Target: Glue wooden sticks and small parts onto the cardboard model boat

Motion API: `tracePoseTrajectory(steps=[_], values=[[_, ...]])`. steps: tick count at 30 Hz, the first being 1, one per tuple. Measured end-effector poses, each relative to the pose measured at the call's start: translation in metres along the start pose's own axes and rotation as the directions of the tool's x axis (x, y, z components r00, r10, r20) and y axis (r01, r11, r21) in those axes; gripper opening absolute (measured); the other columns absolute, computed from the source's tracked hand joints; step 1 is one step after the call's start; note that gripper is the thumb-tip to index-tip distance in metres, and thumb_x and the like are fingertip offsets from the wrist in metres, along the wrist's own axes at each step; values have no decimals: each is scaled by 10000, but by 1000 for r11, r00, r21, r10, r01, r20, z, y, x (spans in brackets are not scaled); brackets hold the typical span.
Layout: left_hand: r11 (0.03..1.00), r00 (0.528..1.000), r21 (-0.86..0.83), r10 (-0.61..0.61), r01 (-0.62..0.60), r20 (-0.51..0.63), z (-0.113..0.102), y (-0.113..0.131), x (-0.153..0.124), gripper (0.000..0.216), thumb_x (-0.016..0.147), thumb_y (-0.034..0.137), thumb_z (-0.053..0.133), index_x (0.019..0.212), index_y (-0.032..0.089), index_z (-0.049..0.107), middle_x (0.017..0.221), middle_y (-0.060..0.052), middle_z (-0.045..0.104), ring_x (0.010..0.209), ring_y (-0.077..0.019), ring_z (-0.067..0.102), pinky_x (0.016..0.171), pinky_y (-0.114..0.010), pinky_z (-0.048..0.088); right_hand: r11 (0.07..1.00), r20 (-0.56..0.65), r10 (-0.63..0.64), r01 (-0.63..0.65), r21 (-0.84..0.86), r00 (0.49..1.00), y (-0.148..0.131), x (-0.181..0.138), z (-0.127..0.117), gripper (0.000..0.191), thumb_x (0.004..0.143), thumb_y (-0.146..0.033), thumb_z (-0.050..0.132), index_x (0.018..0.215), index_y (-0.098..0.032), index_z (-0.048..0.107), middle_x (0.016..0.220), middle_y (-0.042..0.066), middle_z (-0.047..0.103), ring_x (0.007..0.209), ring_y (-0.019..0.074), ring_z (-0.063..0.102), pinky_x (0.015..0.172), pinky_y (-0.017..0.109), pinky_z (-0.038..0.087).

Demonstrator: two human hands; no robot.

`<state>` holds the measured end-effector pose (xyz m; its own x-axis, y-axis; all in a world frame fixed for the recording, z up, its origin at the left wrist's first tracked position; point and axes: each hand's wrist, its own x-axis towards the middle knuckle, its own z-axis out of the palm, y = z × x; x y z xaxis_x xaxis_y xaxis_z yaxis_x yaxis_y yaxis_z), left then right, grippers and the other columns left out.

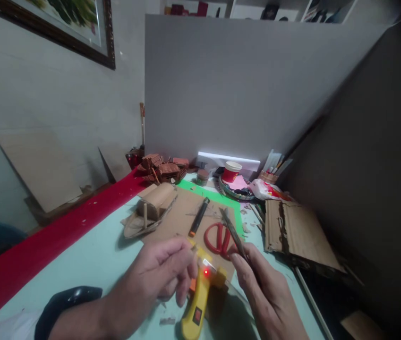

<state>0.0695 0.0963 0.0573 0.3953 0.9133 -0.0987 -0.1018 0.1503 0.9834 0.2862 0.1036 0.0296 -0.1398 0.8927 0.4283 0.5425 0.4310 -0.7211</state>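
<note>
My left hand [157,278] is closed in a pinch just left of a yellow glue gun [200,297]; what it pinches is too small to name. The glue gun stands between my hands with a red light lit near its top. My right hand [264,293] is closed on a thin dark strip [234,233] that slants up and away over red-handled scissors [217,238]. A black watch is on my left wrist.
A cardboard boat model [150,208] sits on a brown cardboard sheet [182,217] beside a black pen-like tool [199,217]. Torn cardboard [299,231] lies at the right. Behind are a red paper cup [231,171], brown models [161,170] and a grey partition. A red band [62,226] runs along the left.
</note>
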Motion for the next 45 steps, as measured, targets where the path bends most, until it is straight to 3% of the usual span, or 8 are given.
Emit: tracePoseTrajectory(steps=[4, 7, 13, 22, 28, 31, 38, 45], values=[[1000, 998, 14, -20, 19, 67, 6, -11, 4, 344, 977, 445, 508, 810, 162, 612, 572, 36, 543, 466, -62, 275, 454, -207, 202, 872, 212, 295, -353, 338, 932, -22, 3, -2, 314, 912, -512, 594, 959, -209, 658, 712, -9, 543, 586, 111, 441, 454, 189, 317], [999, 994, 23, -36, 34, 99, 13, -15, 6, 329, 966, 438, 525, 798, 166, 599, 565, 46, 531, 446, -55, 246, 445, -210, 191, 766, 354, 324, -463, 446, 877, -28, 3, -4, 334, 844, -498, 688, 975, -192, 663, 646, -45, 452, 570, 95, 343, 484, 204, 260], [988, 990, 144, -69, 52, 120, 22, -14, 10, 316, 976, 419, 491, 825, 164, 601, 558, 39, 536, 457, -66, 280, 448, -216, 207, 756, 377, 229, -408, 511, 897, -29, 3, -6, 282, 839, -453, 696, 827, -175, 654, 726, 14, 613, 686, 150, 511, 648, 281, 378], [908, 992, 399, 120, -129, 47, 18, -21, 13, 232, 924, 336, 558, 754, 186, 609, 644, 31, 552, 605, -115, 512, 559, -222, 374, 782, 312, 238, -372, 501, 920, -24, -1, -8, 252, 883, -423, 653, 793, -187, 648, 683, -37, 485, 626, 102, 378, 558, 240, 278], [830, 973, 508, 203, -230, 108, 16, -20, 10, 334, 966, 312, 493, 669, 191, 588, 626, 30, 546, 600, -111, 517, 579, -233, 369, 465, 387, 328, -504, 728, 861, -17, -3, -2, 300, 788, -381, 751, 687, -181, 552, 568, -79, 348, 523, 77, 228, 476, 229, 187], [897, 992, 423, 111, -124, 55, 14, -21, 8, 368, 993, 336, 462, 669, 194, 563, 640, 35, 527, 600, -104, 481, 577, -226, 363, 466, 334, 388, -495, 734, 859, -15, 0, -5, 323, 806, -410, 740, 718, -188, 523, 574, -87, 316, 507, 70, 185, 457, 221, 161], [967, 992, 238, 105, -86, -69, 8, -14, 5, 312, 1001, 407, 487, 862, 189, 663, 651, 34, 524, 607, -104, 457, 586, -213, 379, 946, 135, 197, -224, 232, 971, -13, -3, -11, 352, 980, -500, 468, 801, -210, 558, 703, -18, 506, 593, 117, 419, 508, 225, 316], [996, 986, 22, 88, -86, -138, 2, -12, 9, 323, 920, 482, 613, 822, 182, 683, 681, 9, 583, 608, -105, 498, 548, -195, 386, 897, 99, -325, 340, -282, 940, 6, -10, -1, 226, 1007, -256, 408, 803, -239, 505, 605, -49, 535, 474, 107, 519, 444, 204, 359]])
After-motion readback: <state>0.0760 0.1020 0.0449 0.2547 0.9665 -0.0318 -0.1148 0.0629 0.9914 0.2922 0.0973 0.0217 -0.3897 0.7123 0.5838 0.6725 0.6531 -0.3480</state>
